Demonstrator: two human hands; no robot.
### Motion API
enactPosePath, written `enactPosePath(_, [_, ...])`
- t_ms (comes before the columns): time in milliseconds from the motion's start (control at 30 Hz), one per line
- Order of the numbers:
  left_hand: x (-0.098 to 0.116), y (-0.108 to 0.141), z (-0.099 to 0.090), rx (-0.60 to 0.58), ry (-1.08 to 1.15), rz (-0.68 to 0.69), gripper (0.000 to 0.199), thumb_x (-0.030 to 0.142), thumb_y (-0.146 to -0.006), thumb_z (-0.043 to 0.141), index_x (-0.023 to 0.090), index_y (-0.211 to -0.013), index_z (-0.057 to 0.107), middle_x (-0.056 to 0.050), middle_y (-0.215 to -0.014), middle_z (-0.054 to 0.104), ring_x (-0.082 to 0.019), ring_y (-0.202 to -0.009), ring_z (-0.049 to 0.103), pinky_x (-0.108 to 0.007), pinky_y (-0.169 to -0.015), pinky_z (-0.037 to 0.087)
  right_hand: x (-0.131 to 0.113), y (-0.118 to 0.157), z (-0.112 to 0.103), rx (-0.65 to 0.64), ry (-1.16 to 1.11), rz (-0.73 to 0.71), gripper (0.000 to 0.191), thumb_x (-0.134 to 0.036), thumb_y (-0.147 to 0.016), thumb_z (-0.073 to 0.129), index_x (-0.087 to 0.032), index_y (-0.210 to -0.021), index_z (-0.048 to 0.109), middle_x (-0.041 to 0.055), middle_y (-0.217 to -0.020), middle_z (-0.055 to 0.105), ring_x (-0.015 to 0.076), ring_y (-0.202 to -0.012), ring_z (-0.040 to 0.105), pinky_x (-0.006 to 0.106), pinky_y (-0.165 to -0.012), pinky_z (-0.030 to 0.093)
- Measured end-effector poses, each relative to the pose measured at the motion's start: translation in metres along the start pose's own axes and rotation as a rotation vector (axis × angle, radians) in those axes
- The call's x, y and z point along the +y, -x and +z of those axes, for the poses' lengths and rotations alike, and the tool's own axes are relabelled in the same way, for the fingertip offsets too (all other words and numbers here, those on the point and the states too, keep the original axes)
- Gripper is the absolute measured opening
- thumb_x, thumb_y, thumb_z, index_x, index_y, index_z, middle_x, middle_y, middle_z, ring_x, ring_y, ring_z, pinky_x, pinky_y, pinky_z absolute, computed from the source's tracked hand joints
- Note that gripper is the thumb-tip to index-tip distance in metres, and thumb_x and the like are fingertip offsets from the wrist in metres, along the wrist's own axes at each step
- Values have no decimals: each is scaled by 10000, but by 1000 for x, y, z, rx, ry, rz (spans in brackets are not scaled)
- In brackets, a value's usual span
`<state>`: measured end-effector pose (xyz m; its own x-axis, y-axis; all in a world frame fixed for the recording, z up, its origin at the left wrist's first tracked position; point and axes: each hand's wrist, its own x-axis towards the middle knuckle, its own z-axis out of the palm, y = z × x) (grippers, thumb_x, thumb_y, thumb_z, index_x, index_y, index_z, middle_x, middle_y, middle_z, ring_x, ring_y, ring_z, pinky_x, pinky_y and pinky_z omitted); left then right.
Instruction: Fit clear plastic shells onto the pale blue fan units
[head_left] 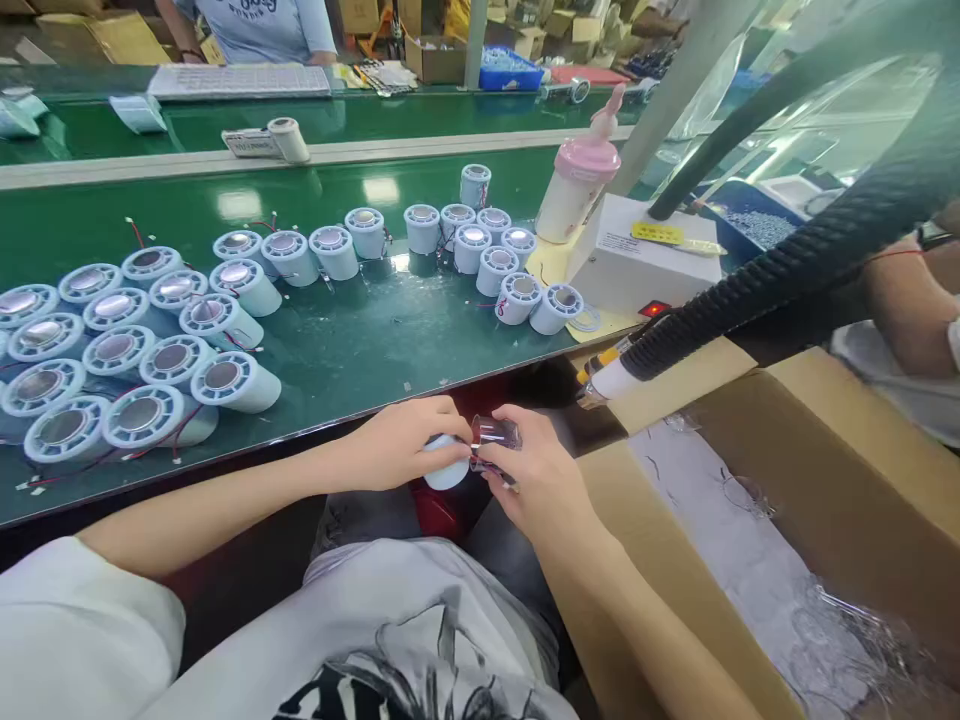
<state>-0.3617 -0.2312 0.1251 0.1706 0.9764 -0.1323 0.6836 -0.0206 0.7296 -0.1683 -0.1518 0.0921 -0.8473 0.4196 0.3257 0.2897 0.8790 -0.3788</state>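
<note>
Above my lap, just off the front edge of the green bench (pixel 360 345), my left hand (pixel 409 445) has its fingers wrapped round a light blue cylinder (pixel 447 468). Beside it my right hand (pixel 536 465) grips a clear, dark-tinted cup-shaped part (pixel 496 434). The two pieces are close together, end to end; whether they touch is hidden by the fingers. Several light blue cylinders with round metal discs and thin red wires (pixel 236 380) stand on the bench to the left, and more (pixel 519 297) stand in a curved row near the middle.
A grey-white box (pixel 630 255) with a red light and a pink-lidded bottle (pixel 574 180) stand at the bench's right. A black ribbed hose (pixel 750 270) slants overhead. An open cardboard box (pixel 847 440) with clear parts is at my right. A person (pixel 259 30) is across the bench.
</note>
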Motion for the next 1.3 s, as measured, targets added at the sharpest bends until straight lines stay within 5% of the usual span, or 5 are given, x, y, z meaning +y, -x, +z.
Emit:
enactPosePath(233, [-10,4,16,206,157,30,195,355,-835,639,196,-940,683,-29,-938,628,-156,-879,590,-271,-801,440,1,10,-2,-31,-229,85,138,-111,-741,681,-217,-830,680,117,-1189,536,297,-1074,533,464,-842,534])
enactPosePath(400, [-15,2,26,308,199,60,519,486,-621,799,202,-1032,657,-45,-969,601,-181,-861,577,-313,-781,468,-2,7,-7,-49,-489,196,94,-258,-806,680,-205,-735,647,93,-1121,574,241,-1032,600,394,-869,531])
enactPosePath(700, [-44,2,37,232,30,258,609,425,-639,806,241,-1193,632,-93,-1066,461,-242,-1004,509,-427,-870,499,0,7,-10,50,-742,415,197,-230,-809,608,-188,-624,663,86,-981,610,204,-916,650,293,-703,555])
enactPosePath(867, [-38,3,36,77,330,157,660,323,-682,785,249,-1288,533,-124,-1247,489,-276,-1155,522,-403,-883,534,12,6,-4,83,-1018,618,180,-302,-745,704,-196,-599,698,78,-963,641,239,-941,654,323,-701,563])
enactPosePath(1300, [-28,9,34,-33,908,-44,681,281,-722,764,268,-1332,463,-106,-1278,548,-175,-905,632,-277,-710,560,16,21,-10,-5,-622,67,407,-192,-762,747,-255,-1138,605,90,-1273,616,247,-1228,545,386,-1010,487])
